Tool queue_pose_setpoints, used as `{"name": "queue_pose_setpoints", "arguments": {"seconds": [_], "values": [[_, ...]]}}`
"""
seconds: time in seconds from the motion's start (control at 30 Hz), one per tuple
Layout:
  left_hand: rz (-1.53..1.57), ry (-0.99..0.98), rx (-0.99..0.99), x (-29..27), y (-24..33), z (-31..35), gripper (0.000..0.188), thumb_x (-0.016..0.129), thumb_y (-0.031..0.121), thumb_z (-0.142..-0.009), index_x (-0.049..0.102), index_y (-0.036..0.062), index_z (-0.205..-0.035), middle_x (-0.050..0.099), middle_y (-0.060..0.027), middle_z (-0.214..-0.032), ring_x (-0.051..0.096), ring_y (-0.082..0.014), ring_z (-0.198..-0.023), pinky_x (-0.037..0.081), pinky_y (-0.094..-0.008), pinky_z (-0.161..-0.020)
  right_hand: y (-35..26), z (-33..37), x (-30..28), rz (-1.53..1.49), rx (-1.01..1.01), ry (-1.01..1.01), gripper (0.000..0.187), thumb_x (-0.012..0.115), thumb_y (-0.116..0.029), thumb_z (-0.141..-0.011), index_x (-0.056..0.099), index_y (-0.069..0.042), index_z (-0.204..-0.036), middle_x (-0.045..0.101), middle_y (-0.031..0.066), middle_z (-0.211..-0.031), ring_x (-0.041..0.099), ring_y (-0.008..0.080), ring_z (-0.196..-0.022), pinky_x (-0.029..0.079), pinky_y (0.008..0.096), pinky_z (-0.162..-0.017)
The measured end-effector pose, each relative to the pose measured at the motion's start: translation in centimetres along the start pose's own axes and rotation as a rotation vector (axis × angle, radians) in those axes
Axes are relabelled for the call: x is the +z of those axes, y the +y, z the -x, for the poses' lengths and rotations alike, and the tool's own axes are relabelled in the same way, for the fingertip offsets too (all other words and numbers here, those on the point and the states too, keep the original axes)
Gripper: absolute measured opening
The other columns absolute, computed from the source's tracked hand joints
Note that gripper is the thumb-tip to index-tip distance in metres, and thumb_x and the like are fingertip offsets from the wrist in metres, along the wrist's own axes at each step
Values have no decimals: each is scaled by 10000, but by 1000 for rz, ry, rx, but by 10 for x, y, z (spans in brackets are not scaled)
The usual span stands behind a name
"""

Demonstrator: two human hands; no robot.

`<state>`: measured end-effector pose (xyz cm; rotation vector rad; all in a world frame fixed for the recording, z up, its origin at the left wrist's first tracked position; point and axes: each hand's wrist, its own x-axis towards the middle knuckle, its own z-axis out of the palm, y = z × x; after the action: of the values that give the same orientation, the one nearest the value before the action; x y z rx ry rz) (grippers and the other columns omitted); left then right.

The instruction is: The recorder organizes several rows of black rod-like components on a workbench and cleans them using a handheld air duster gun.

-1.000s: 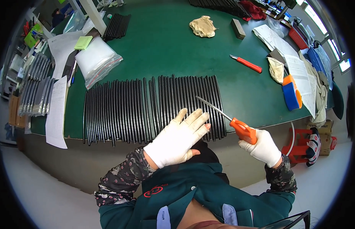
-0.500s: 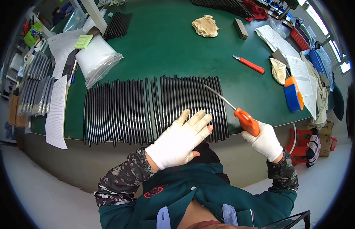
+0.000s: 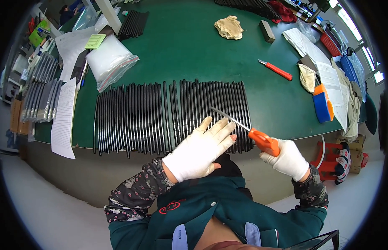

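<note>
- Row of black strips (image 3: pixel 169 114) lies centre frame, just above both hands; each strip's long axis runs top to bottom.
- Left hand (image 3: pixel 200 150), gloved, fingers spread flat on the strips' near ends, closer to them.
- Right hand (image 3: pixel 288 160) fisted around orange-handled knife (image 3: pixel 248 131); blade tip probably over the rightmost strips.
- Green table (image 3: pixel 194 50); workshop clutter along upper right.

Plastic bag (image 3: pixel 110 62) (clear), spare knife (image 3: pixel 276 69)
</note>
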<state>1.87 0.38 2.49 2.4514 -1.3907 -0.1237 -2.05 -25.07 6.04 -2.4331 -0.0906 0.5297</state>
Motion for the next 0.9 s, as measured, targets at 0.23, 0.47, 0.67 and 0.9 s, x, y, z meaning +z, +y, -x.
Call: {"name": "queue_pose_setpoints", "arguments": {"seconds": [0.23, 0.47, 0.67, 0.9], "values": [[-7, -4, 0, -2, 0, -1, 750, 767, 263, -635, 458, 13, -1272, 393, -182, -1374, 357, -334, -1301, 272, -496, -1065, 14, 12, -3, 41, 72, 93, 274, 697, -243, -764, 606, -35, -918, 610, 164, -707, 595, 324, -633, 484, 342, -631], [-14, 14, 6, -1, 1, 0, 787, 780, 252, -619, 436, -3, -1280, 387, -190, -1370, 361, -345, -1294, 276, -498, -1060, 15, 26, 3, -107, 99, 55, 280, 694, -234, -759, 620, -43, -950, 624, 150, -727, 608, 310, -654, 492, 338, -661], [-24, 8, 3, -3, 2, -1, 806, 789, 241, -608, 428, -6, -1286, 381, -185, -1375, 358, -345, -1295, 272, -497, -1066, 10, 13, 4, 25, 90, 97, 295, 683, -292, -767, 622, -56, -934, 629, 179, -736, 619, 360, -719, 493, 385, -668], [-45, -46, -2, -5, 2, -3, 809, 796, 228, -596, 432, -5, -1280, 371, -190, -1381, 350, -351, -1301, 271, -496, -1069, 13, 13, 5, 46, 80, 100, 300, 691, -279, -761, 622, -47, -938, 626, 182, -729, 617, 360, -697, 492, 379, -655]]}}
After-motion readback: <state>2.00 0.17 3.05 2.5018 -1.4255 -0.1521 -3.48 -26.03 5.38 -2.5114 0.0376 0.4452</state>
